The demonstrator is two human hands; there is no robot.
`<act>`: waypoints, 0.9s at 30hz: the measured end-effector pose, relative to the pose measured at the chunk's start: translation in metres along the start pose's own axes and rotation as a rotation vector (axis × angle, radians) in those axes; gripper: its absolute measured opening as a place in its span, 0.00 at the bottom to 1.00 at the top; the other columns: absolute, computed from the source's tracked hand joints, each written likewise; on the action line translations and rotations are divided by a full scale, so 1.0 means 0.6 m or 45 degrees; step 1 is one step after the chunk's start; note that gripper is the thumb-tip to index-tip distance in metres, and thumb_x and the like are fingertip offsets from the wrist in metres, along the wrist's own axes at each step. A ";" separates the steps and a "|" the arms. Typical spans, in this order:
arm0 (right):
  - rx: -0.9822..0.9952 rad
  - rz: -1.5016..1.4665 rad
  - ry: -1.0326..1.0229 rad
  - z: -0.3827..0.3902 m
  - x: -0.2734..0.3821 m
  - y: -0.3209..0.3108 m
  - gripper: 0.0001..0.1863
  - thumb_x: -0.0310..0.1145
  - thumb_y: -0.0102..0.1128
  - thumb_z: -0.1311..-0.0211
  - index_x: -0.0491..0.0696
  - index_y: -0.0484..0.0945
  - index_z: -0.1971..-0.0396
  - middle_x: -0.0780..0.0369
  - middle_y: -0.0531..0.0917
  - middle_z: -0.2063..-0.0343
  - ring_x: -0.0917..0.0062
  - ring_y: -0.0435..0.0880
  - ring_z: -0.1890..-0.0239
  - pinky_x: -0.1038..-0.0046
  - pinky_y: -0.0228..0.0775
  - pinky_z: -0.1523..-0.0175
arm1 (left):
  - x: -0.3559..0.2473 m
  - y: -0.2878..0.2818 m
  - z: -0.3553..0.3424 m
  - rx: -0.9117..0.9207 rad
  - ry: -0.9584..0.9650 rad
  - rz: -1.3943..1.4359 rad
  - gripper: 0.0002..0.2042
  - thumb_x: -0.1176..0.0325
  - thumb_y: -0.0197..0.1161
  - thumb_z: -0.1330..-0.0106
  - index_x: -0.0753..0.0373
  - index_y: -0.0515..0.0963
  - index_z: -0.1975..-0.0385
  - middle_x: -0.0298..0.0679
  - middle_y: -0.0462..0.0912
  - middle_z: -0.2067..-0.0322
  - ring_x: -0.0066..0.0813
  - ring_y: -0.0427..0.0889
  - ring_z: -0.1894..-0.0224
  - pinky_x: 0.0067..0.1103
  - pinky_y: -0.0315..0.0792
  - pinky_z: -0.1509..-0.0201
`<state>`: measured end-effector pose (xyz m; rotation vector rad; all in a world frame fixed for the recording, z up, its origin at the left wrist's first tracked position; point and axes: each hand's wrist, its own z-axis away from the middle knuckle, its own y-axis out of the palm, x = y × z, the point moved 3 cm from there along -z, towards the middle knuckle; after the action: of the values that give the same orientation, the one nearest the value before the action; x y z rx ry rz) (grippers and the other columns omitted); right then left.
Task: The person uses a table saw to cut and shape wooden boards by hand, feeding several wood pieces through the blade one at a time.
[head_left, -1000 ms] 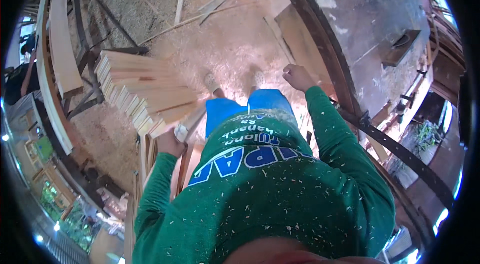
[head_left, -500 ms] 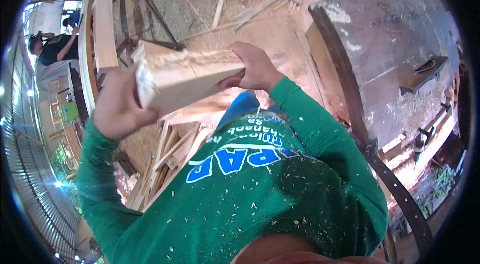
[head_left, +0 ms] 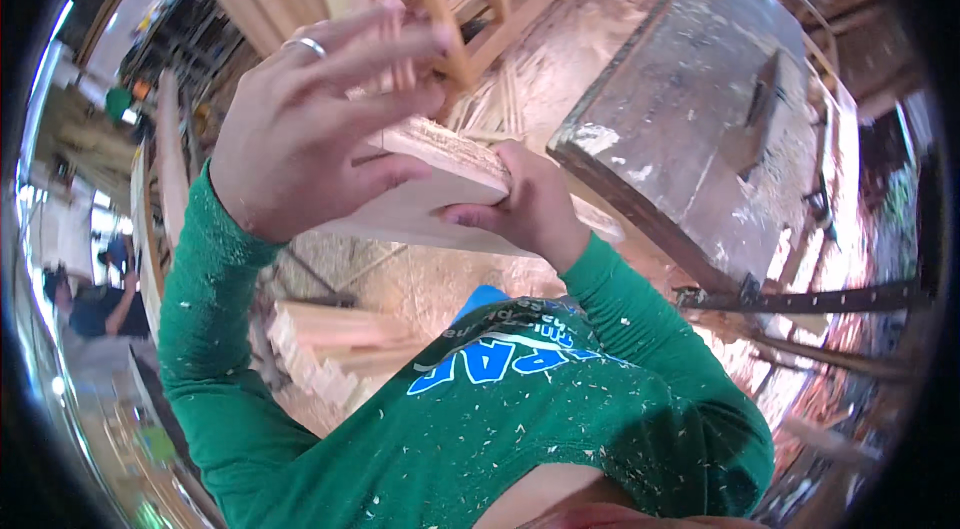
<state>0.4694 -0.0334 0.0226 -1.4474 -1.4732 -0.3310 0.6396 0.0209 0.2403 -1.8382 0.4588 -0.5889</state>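
The handling is looking partway done: the board (head_left: 415, 214) is being held up in the air, so the lifting is appearing complete, while it is not yet resting on anything; how much is left beyond that is not showing. Other boards are lying in a stack (head_left: 340, 339) in the lower left of the frame, and the table (head_left: 690, 109) is standing bare of the board in the upper right

The board is occupying the middle of the frame, a little left of centre, above the person's shirt (head_left: 560, 409). Its long axis seems to be slanting from the upper left down toward the lower right, though the left hand (head_left: 310, 119) is hiding its left end. Its smooth pale face is turning toward the person, and its rough brown edge is lying uppermost, facing the top of the frame

The right hand (head_left: 540, 204) is grasping the board near its right end, thumb pressing on the pale face, fingers wrapping over the rough edge. The left hand, wearing a ring (head_left: 305, 47), is standing in front of the board with fingers spreading loose and blurred, not closing around it; whether the palm or thumb is touching the wood, I cannot tell
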 end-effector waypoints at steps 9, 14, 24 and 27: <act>-0.341 0.448 0.252 -0.010 0.020 -0.054 0.48 0.74 0.74 0.62 0.39 0.77 0.63 0.49 0.83 0.74 0.50 0.86 0.67 0.56 0.77 0.61 | 0.335 -0.111 0.052 -0.265 -0.363 -0.199 0.21 0.59 0.64 0.28 0.64 0.80 0.40 0.46 0.78 0.35 0.37 0.76 0.33 0.29 0.68 0.29; -0.582 0.172 0.219 -0.020 0.045 -0.165 0.37 0.63 0.71 0.41 0.38 0.83 0.57 0.53 0.85 0.76 0.66 0.86 0.74 0.65 0.76 0.65 | 0.361 0.150 0.074 0.075 -0.617 1.185 0.31 0.69 0.70 0.37 0.68 0.72 0.33 0.43 0.78 0.37 0.32 0.77 0.38 0.30 0.72 0.32; -0.825 -0.425 0.110 -0.071 0.095 -0.371 0.34 0.59 0.45 0.20 0.40 0.76 0.40 0.68 0.80 0.51 0.87 0.76 0.52 0.77 0.72 0.50 | -0.146 0.381 -0.157 -0.106 0.398 1.648 0.55 0.57 0.90 0.65 0.71 0.66 0.33 0.52 0.72 0.34 0.46 0.71 0.31 0.36 0.67 0.29; -0.903 -0.539 0.063 -0.069 0.044 -0.441 0.38 0.61 0.44 0.21 0.37 0.74 0.37 0.63 0.79 0.43 0.82 0.75 0.43 0.76 0.67 0.37 | -0.229 0.393 -0.207 -0.296 0.143 1.942 0.40 0.63 0.85 0.57 0.71 0.73 0.43 0.51 0.79 0.42 0.44 0.78 0.40 0.37 0.72 0.36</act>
<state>0.2641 -0.1143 0.1767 -1.6220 -1.7032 -1.2399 0.4485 -0.0712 0.0284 -1.1421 1.7798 0.4406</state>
